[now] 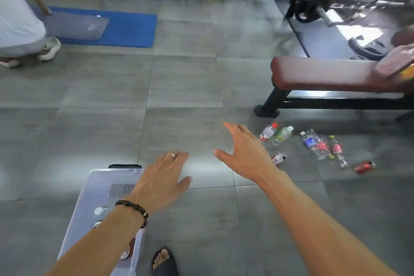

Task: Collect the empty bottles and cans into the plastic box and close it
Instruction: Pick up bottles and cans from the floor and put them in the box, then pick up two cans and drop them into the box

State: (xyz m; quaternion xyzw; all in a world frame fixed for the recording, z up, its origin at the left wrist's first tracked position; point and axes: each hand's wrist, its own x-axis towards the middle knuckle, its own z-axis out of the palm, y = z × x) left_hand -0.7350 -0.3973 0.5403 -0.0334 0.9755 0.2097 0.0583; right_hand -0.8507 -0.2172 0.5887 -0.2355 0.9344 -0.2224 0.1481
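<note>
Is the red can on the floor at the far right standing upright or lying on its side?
Lying on its side. The red can stretches lengthwise along the floor, with its silver end facing right.

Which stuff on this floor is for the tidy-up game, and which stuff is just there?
For the job:
- plastic box, some cans already inside
- red-capped bottle
- green-label bottle
- blue-label bottle
- crushed clear bottle
- white can
- red can

Just lying about:
- blue mat
- grey cushion
- weight bench
- barbell plates
</note>
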